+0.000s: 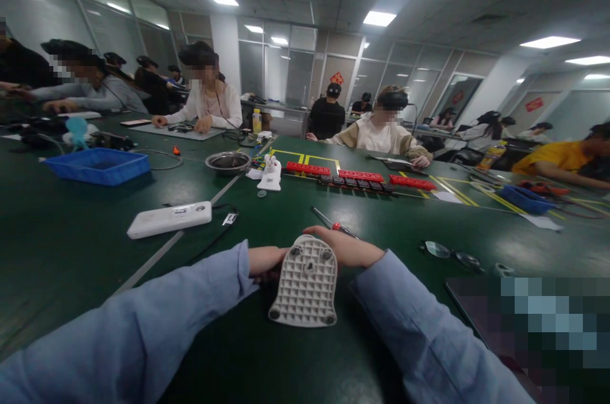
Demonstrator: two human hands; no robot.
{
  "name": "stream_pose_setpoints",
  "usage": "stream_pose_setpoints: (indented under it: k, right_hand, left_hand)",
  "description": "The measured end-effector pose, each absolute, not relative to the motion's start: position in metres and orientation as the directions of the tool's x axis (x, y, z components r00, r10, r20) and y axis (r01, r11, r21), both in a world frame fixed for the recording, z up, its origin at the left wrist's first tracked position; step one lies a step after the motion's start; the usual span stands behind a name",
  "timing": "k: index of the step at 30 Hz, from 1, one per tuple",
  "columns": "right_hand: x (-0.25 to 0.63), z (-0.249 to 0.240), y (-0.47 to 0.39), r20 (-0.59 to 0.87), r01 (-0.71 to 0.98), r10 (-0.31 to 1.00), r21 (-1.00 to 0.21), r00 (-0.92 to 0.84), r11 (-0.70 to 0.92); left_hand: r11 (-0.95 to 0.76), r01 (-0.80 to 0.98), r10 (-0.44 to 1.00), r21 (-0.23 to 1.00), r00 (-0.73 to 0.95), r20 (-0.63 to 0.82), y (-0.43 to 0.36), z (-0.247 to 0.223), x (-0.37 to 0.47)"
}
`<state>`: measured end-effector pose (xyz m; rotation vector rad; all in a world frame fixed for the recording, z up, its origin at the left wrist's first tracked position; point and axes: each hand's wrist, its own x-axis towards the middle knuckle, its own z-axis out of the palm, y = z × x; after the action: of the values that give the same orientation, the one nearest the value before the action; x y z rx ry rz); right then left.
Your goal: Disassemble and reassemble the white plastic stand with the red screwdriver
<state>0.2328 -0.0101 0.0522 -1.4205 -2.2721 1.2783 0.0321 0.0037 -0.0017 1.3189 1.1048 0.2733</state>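
Between my two hands is a white plastic base (307,286), held up with its ribbed grid underside facing me. Dark round feet sit near its corners, and a screw hole shows near the top. My left hand (267,261) is closed on its left side, the fingers mostly hidden behind it. Around the upper right edge wraps my right hand (350,246), its fingertips also out of sight behind the base. Just beyond my right hand lies a screwdriver (337,226) with a red handle.
A white plastic housing (171,220) with a cable lies left. Beyond are a metal bowl (227,161), a white stand (271,175), a blue tray (98,166) and red strips (359,175). Glasses (450,254) and a dark flat device (481,309) lie right. Co-workers sit across the table.
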Motion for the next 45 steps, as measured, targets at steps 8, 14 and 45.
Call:
stream_pose_setpoints:
  k: [8, 14, 45]
  right_hand:
    - [0.279, 0.045, 0.022, 0.032, 0.895, 0.999, -0.444, -0.033, 0.044]
    - [0.283, 0.008, 0.033, 0.031, 0.819, 0.999, -0.573, 0.006, 0.013]
    - [0.216, 0.146, -0.104, 0.763, -0.012, 0.520, -0.559, 0.384, 0.829]
  left_hand:
    - [0.511, -0.250, 0.849, 0.822, 0.294, -0.438, 0.026, 0.021, 0.016]
    - [0.505, -0.503, 0.859, 0.702, 0.208, -0.468, 0.016, 0.014, 0.029]
    - [-0.256, -0.210, 0.850, 0.944, 0.417, 0.323, -0.089, 0.103, 0.035]
